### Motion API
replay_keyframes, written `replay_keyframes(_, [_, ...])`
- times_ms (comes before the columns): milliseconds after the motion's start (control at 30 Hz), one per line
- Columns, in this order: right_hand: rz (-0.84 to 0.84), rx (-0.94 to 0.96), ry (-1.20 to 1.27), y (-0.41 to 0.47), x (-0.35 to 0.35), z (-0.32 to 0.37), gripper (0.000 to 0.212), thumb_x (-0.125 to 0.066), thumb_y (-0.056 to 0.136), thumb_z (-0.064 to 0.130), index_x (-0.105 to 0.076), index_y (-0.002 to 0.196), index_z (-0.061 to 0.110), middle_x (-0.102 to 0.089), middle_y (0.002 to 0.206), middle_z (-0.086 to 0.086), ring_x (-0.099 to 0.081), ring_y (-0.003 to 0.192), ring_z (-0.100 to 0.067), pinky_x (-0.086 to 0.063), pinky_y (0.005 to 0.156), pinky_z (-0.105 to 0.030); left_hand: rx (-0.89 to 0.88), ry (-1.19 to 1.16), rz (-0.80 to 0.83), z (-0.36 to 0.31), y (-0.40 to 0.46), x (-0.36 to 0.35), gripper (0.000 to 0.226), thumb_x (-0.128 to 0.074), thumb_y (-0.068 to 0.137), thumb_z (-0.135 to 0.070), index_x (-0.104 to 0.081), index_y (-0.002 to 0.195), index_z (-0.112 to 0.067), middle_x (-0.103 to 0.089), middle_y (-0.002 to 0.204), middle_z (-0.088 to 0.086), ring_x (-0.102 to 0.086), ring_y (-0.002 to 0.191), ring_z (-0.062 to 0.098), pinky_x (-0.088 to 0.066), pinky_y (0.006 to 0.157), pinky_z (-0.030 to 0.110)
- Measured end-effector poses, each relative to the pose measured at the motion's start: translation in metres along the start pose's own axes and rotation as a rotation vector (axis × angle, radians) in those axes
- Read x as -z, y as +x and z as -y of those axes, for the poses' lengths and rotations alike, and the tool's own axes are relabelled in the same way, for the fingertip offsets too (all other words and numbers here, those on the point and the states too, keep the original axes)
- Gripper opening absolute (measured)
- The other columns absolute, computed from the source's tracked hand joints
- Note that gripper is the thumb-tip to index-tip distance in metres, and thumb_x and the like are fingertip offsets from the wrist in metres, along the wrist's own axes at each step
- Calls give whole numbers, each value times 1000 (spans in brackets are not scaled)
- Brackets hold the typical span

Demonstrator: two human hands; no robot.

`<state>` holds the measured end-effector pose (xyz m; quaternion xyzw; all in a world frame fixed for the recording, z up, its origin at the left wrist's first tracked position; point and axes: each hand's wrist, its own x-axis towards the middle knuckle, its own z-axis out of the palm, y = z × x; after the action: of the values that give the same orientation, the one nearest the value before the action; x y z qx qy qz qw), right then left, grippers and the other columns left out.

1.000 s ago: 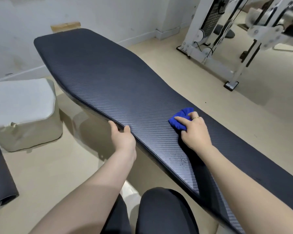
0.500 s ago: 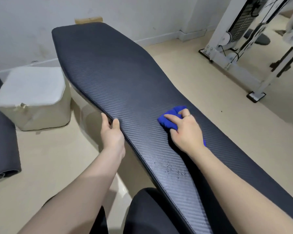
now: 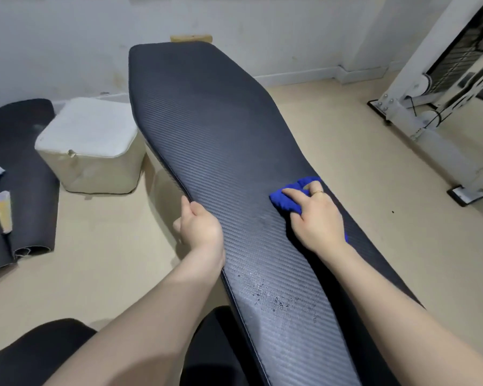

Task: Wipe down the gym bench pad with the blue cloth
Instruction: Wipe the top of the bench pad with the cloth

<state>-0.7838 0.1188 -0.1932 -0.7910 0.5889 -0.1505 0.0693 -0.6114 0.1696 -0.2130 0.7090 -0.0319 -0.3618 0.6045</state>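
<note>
A long black bench pad (image 3: 212, 129) with a carbon-weave texture runs from the near right corner up toward the far wall. My right hand (image 3: 317, 218) presses a bunched blue cloth (image 3: 286, 199) flat onto the pad near its right edge, fingers spread over it. A gold ring shows on one finger. My left hand (image 3: 200, 225) grips the pad's left edge, thumb on top. Small droplets (image 3: 279, 299) speckle the pad surface nearer to me, between my forearms.
A cream padded box (image 3: 91, 147) stands on the floor left of the pad. Rolled black mats (image 3: 20, 190) lie at far left with a tube and a white rag on them. A white cable machine frame (image 3: 435, 87) stands at right. My dark-clothed knees are below.
The view has swung left, bringing the mats into sight. My left hand has closed more firmly over the pad's edge. My right hand keeps the cloth on the pad, shifted slightly toward the right edge.
</note>
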Motion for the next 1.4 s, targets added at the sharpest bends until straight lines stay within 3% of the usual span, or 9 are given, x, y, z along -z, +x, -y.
replay_keyframes(233, [-65, -202, 57, 108, -20, 4, 48, -41, 83, 10, -57, 125, 25, -43, 128, -15, -48, 111, -36, -47, 89, -40, -2, -73, 4, 8, 6, -1, 45, -33, 99, -25, -35, 144, -24, -38, 121, -14, -41, 109, 0, -26, 97, 17])
replay_keyframes(433, [143, 226, 108, 111, -33, 68, 49, -43, 81, 10, -62, 121, 33, -47, 120, -4, -46, 111, -26, -46, 86, -35, -11, -94, -37, 11, 10, -3, 43, -37, 98, -20, -42, 141, -20, -42, 119, -10, -45, 110, 3, -29, 101, 19])
replay_keyframes(633, [366, 677, 295, 34, -19, 64, 49, -40, 66, 19, -72, 102, 31, -49, 89, 2, -54, 79, -19, -50, 66, -34, -2, -208, -20, 18, 14, -3, 43, -38, 96, -17, -45, 139, -21, -41, 121, -9, -44, 111, 2, -31, 114, 33])
replay_keyframes(733, [274, 530, 218, 60, -24, 76, 53, -34, 71, 25, -68, 110, 31, -51, 97, -1, -55, 89, -21, -51, 73, -37, 38, -324, 14, 17, 18, -3, 42, -41, 96, -16, -47, 137, -20, -46, 125, -4, -50, 114, 8, -35, 112, 36])
replay_keyframes(833, [176, 347, 44, 74, -29, 93, 46, -44, 82, 16, -61, 120, 34, -49, 114, -4, -51, 105, -24, -46, 76, -31, 89, -402, 41, 12, 18, -2, 41, -43, 95, -14, -48, 136, -21, -47, 135, 2, -53, 116, 14, -39, 109, 37])
replay_keyframes(1000, [316, 566, 127, -25, 0, 78, 52, -37, 67, 23, -68, 109, 29, -57, 98, -2, -56, 84, -25, -45, 63, -28, 113, -382, 128, 6, 20, 10, 41, -44, 95, -8, -48, 136, -14, -51, 140, 1, -50, 127, 18, -37, 112, 37])
replay_keyframes(1133, [426, 780, 118, -69, 14, 60, 45, -42, 66, 20, -70, 100, 29, -59, 87, 0, -57, 70, -22, -44, 59, -24, 88, -160, 255, 1, 26, 24, 41, -49, 95, -18, -49, 136, -18, -51, 141, 5, -42, 134, 25, -27, 115, 42])
replay_keyframes(1300, [158, 372, 83, -26, -4, 67, 61, -27, 68, 28, -67, 113, 29, -57, 99, -5, -56, 88, -28, -40, 65, -27, 108, 15, 298, -8, 23, 31, 42, -41, 96, -25, -46, 137, -25, -54, 138, -4, -52, 127, 21, -39, 104, 32])
replay_keyframes(1400, [172, 349, 32, -40, -1, 73, 60, -31, 66, 24, -65, 116, 32, -55, 100, -4, -54, 93, -28, -43, 66, -29, 217, 15, 277, -7, 16, 41, 40, -31, 99, -25, -43, 137, -24, -57, 123, -1, -53, 106, 17, -40, 87, 30])
